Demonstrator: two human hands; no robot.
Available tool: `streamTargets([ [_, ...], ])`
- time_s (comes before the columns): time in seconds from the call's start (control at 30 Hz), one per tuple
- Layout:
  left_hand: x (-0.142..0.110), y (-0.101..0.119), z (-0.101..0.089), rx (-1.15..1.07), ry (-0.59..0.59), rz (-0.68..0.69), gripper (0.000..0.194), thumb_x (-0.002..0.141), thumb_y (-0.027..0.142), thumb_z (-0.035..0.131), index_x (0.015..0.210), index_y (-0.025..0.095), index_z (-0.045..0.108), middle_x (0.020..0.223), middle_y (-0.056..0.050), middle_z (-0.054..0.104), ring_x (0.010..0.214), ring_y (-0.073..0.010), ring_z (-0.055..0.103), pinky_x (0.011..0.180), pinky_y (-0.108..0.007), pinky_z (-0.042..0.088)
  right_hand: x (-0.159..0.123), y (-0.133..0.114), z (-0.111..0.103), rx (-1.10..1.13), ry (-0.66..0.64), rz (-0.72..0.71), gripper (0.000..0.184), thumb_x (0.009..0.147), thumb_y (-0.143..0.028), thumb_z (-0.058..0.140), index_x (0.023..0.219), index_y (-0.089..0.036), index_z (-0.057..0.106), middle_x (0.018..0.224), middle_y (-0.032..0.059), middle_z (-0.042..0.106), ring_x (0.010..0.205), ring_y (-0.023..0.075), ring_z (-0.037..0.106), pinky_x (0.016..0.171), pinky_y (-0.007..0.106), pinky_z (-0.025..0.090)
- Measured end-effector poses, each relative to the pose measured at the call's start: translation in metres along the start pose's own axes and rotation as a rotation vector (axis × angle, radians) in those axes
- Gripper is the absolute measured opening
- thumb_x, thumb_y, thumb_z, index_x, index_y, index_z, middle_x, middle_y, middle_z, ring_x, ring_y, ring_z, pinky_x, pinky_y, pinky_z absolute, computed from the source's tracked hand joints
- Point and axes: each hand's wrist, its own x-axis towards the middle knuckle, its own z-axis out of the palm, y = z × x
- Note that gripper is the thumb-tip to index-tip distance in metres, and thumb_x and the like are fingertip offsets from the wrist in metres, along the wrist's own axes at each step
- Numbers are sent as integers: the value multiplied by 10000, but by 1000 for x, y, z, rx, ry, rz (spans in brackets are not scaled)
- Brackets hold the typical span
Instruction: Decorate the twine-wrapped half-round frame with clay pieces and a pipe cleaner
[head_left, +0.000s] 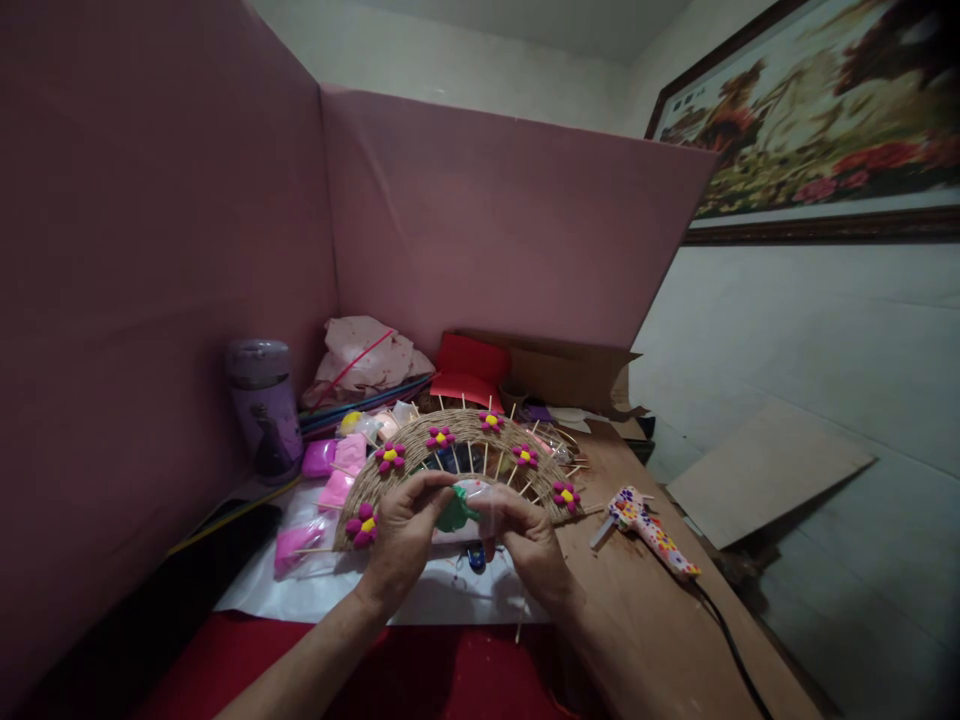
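Note:
A soft green clay-like lump (452, 514) is pinched between the thumb and fingers of my left hand (405, 532). A clear plastic wrapper (489, 502) is gripped by my right hand (529, 540), right beside the green lump; the two touch or overlap. Behind both hands lies a half-round fan of wound twine (469, 428) with thin wooden sticks poking out along its edges. Several magenta flowers with yellow centres, such as one flower (441, 437), sit on the twine. My hands hide the fan's lower middle.
Pink clay packets (337, 490) lie on a white sheet (300, 595) at left, near a purple bottle (264, 410). A flower-patterned glue gun (652, 532) with a black cord rests on the brown board (637, 640) at right. Red foam (471, 365) and cardboard (570, 372) stand behind.

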Motion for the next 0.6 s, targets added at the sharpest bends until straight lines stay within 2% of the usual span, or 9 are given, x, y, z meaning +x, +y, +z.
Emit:
streamTargets([
  [0.07,1,1,0,0,12,12,141,729,269,661,809,154,680,732,-15,648,661,-114,577,586,-200,462,0,0,0,-34,17,-16,431,669,-35,492,948,-255,737,1078,29,636,522,51,527,415,168,465],
  [0.1,1,1,0,2,12,19,140,729,269,661,806,155,680,729,-15,647,661,-116,578,588,-202,464,-1,1,0,-52,11,-19,455,669,-34,488,979,-260,733,1084,33,641,524,56,530,419,173,470],
  [0.27,2,0,-1,4,-17,43,133,732,265,660,809,158,683,736,-21,651,677,-125,589,601,-210,473,-3,8,-1,-86,-55,-20,552,675,-31,448,1106,-280,686,835,11,675,480,68,496,485,226,506],
  [0.43,1,-1,-1,-9,-21,23,120,717,248,664,793,157,684,714,-16,653,644,-117,582,578,-202,465,-1,6,-3,-8,-95,50,509,670,-41,450,1063,-245,700,573,-42,547,459,83,506,449,216,475],
  [0.5,1,0,-1,3,-21,24,117,718,245,661,788,157,691,704,-13,651,633,-112,571,565,-195,453,0,6,-3,25,-99,53,486,659,-37,446,1002,-251,716,542,-58,497,454,79,504,448,209,467],
  [0.6,0,0,0,25,-20,29,115,723,249,658,780,157,699,694,-11,646,631,-109,563,561,-190,445,-1,6,-4,26,-112,55,448,662,-36,442,930,-255,727,569,-53,506,460,73,506,463,209,460],
])
